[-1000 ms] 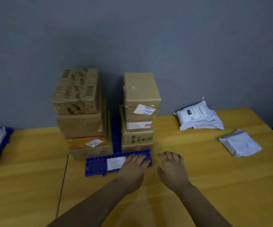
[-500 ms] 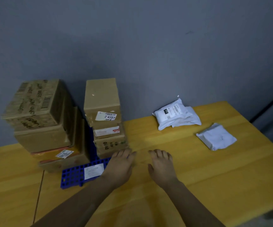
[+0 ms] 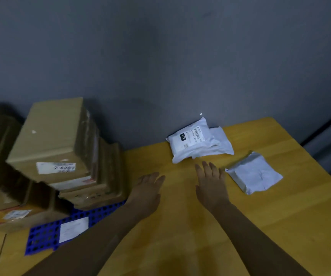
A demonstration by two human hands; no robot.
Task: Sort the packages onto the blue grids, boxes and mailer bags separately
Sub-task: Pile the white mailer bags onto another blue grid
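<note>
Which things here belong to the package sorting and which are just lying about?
Job: stacked brown cardboard boxes; blue plastic grid under them; pile of white plastic mailer bags; separate white plastic mailer bag; left hand, right hand, both empty.
Just there: yellow wooden table; grey wall.

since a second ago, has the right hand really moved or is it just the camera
Yes. The right hand has gone from beside the blue grid toward the far right, and is now just short of the labelled mailer bag.

Boxes [image 3: 49, 140] atop blue grid [image 3: 41, 237]; bags [image 3: 192, 145] alongside
</note>
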